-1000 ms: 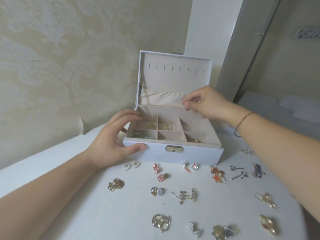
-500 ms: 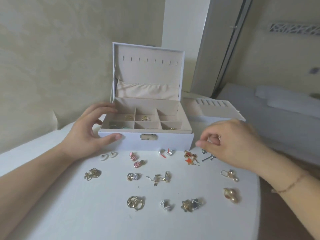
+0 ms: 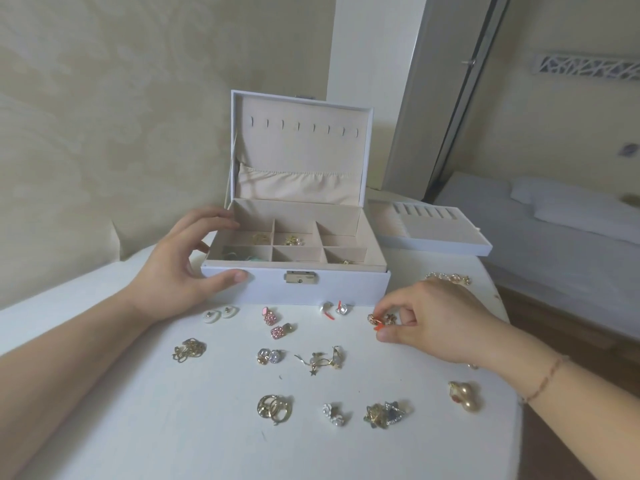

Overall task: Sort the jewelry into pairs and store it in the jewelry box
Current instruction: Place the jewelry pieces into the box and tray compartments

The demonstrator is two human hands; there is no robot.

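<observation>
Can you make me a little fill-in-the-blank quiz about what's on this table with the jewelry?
1. The lid of the jewelry box stands ____.
2. The left hand holds the box at its front ____ corner.
3. The right hand pinches the gold and ____ earrings, low over the table.
4. The pink earrings lie in ____ of the box.

Missing words: open; left; orange; front
</observation>
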